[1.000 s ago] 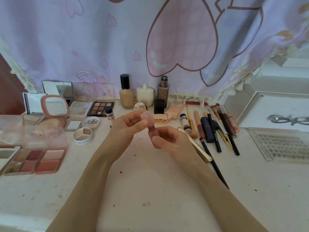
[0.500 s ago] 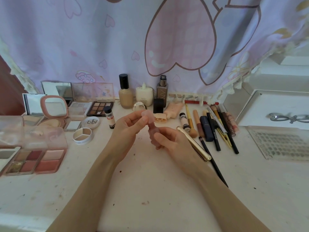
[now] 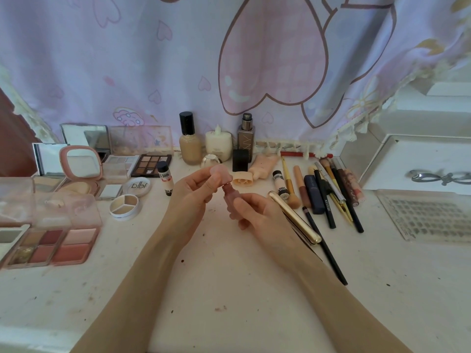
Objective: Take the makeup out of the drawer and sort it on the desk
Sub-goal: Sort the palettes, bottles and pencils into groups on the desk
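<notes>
While I look down from the head camera, the only view I have, both my hands meet above the middle of the tabletop (image 3: 229, 289). My right hand (image 3: 265, 217) is wrapped round the body of a small pink tube (image 3: 230, 202), fingers curled under it and thumb on top. My left hand (image 3: 196, 192) pinches the tube's pink cap (image 3: 221, 173) between thumb and fingertips, right at the top end. The cap sits tilted just off the neck, and a short dark stem shows between cap and body, so I judge I am either twisting it shut or opening it; I cannot tell which.

What the next move turns on is the tube's long axis. It runs up and away from me, from my right palm toward my left fingertips, leaning a little left. The body is in the right hand alone, so that hand would carry it once the cap is settled.

Sorted groups already lie around. Palettes (image 3: 51, 245) and compacts sit at my left, bottles (image 3: 190, 141) stand along the back by the curtain (image 3: 153, 59), and a row of pencils and brushes (image 3: 328, 197) lies to my right, with a gold tube (image 3: 293, 216) just beside my right wrist. That slim-item row is on the right hand's side and near it, so I judge it the likelier spot for this tube. No drawer shows in this view.
</notes>
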The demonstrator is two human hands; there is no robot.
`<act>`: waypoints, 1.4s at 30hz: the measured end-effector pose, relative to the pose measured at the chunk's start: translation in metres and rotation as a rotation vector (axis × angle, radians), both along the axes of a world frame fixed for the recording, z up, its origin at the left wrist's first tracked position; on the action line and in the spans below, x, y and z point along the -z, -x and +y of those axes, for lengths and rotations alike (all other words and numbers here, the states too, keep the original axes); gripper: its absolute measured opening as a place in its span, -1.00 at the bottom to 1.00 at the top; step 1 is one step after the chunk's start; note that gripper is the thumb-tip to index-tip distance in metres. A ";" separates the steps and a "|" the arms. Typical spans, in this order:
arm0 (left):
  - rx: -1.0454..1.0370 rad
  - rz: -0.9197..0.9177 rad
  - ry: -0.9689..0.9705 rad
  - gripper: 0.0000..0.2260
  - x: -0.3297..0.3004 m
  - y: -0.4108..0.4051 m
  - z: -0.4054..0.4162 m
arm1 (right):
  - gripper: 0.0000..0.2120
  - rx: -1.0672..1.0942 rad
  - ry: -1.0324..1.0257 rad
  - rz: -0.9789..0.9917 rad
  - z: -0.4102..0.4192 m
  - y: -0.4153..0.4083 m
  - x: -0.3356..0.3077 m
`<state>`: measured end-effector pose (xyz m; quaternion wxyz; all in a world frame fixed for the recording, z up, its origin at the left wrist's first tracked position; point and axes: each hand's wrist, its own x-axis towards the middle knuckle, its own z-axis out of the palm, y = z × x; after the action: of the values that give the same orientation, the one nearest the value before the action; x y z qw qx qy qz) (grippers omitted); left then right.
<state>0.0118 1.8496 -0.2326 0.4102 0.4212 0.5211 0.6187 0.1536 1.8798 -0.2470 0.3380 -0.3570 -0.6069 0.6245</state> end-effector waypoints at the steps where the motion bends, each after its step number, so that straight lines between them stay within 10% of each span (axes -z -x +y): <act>1: -0.003 0.004 -0.001 -0.76 0.000 0.000 0.000 | -0.80 0.004 -0.004 -0.002 0.000 0.000 0.000; 26: -0.048 0.081 -0.031 -0.73 0.001 0.000 0.000 | -0.82 0.115 -0.201 -0.027 0.002 -0.001 0.002; 35: -0.204 0.813 0.111 -0.87 0.023 0.003 -0.024 | -0.84 0.177 -0.201 -0.023 0.007 -0.002 0.000; 42: -0.182 1.388 0.086 -0.61 0.049 0.011 -0.046 | -0.85 0.137 -0.344 -0.098 0.017 0.026 -0.011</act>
<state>0.0013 1.8041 -0.2814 -0.0545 0.6572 0.7196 0.2174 0.1278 1.8970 -0.2364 0.4058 -0.3643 -0.6946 0.4692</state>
